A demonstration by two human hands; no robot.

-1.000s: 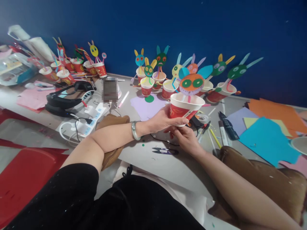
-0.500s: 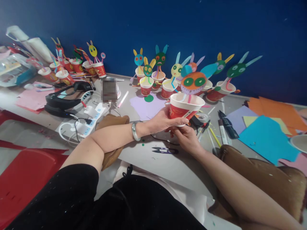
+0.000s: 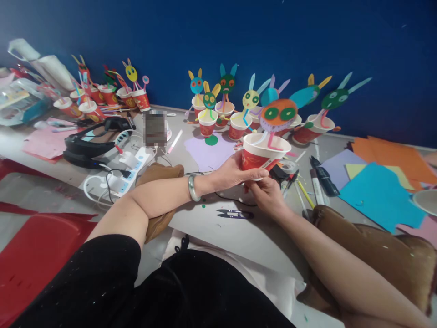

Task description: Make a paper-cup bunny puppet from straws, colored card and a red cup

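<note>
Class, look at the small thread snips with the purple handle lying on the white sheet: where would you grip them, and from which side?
Grip the purple-handled thread snips at the thicker looped end, pinching both flat sides. They lie flat, dark pointed tips toward the left, so come from above on the right-hand end, away from the points. Both hands, left and right, are busy holding the red paper cup.

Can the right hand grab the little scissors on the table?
Probably yes. The small scissors lie flat on the table just beside the right hand, with nothing between. But that hand is under the red paper cup and would have to let go first.
</note>
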